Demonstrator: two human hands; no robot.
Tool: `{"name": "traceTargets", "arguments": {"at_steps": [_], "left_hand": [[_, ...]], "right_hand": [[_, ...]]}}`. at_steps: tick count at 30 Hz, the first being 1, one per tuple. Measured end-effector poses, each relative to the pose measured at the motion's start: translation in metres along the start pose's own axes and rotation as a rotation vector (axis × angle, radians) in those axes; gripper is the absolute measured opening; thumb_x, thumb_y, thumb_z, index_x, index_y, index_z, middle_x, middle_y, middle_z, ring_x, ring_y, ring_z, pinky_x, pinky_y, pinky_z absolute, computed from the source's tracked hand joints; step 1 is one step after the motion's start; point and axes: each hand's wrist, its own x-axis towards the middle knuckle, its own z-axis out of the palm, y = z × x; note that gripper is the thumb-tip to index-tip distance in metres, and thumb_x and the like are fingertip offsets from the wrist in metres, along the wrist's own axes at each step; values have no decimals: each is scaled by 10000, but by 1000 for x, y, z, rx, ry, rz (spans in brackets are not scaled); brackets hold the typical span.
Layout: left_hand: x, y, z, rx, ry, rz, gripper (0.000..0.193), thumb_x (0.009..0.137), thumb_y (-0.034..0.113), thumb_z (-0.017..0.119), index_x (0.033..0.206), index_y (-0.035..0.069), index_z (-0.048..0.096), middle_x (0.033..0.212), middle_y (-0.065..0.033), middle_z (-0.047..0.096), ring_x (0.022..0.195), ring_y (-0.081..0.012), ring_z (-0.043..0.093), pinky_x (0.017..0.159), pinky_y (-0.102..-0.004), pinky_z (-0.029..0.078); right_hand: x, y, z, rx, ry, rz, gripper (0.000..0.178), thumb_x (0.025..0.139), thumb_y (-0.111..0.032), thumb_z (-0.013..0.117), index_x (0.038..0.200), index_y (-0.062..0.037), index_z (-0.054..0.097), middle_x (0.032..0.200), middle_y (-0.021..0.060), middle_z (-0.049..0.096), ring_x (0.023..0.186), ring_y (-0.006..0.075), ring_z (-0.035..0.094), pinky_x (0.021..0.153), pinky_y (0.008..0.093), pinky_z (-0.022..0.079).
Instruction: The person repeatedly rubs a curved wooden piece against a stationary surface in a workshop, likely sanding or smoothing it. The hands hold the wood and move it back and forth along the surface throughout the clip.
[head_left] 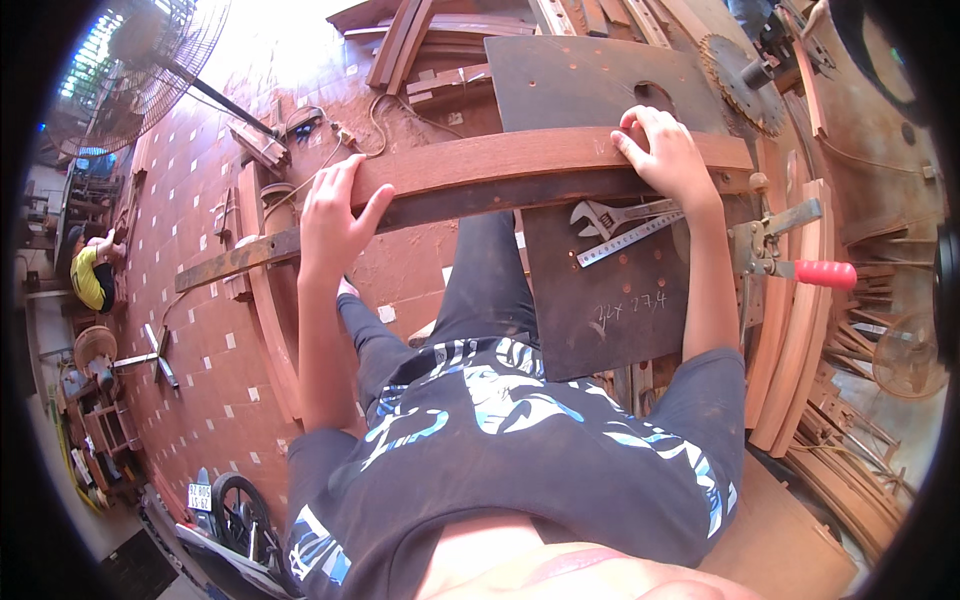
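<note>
A long reddish wooden board lies crosswise in front of me, along a dark straight bar that sticks out past it on the left. My left hand grips the board's left end, its thumb apart from the fingers. Toward the other end, my right hand is closed over the board with bent fingers. Below the right hand, an adjustable wrench and a steel ruler lie on a dark metal plate. A toggle clamp with a red handle sits right of the plate.
A toothed circular saw blade stands at the plate's far right. Long timber strips run along the right side. A large fan stands far left, and another person crouches beyond the tiled floor.
</note>
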Motion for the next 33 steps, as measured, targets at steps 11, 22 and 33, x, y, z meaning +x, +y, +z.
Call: {"name": "traceTargets", "arguments": {"at_steps": [11,22,33], "left_hand": [[-22,11,20,189,213,-22,538,927,440,689,1345,102,656,1137,-107,721,1019,-301,686,894,-410,539],[-24,-7,9,-16,76,62,544,981,295,644,1489,127,545,1095,-181,728,916,-363,703,828,-420,537],[-17,-22,29,-207,170,-227,629,984,462,635,1473,73,562,952,-169,751,860,-286,715,784,-382,529]], "right_hand": [[-16,3,44,96,479,-100,182,929,-242,695,1006,-77,699,1038,91,713,1086,306,636,1033,451,457],[-14,11,50,101,634,-171,132,891,-178,708,945,-63,745,1061,74,694,1084,272,628,980,434,487],[-11,18,57,103,710,-191,158,906,-209,662,916,-69,734,968,69,734,1023,272,659,962,417,492]]}}
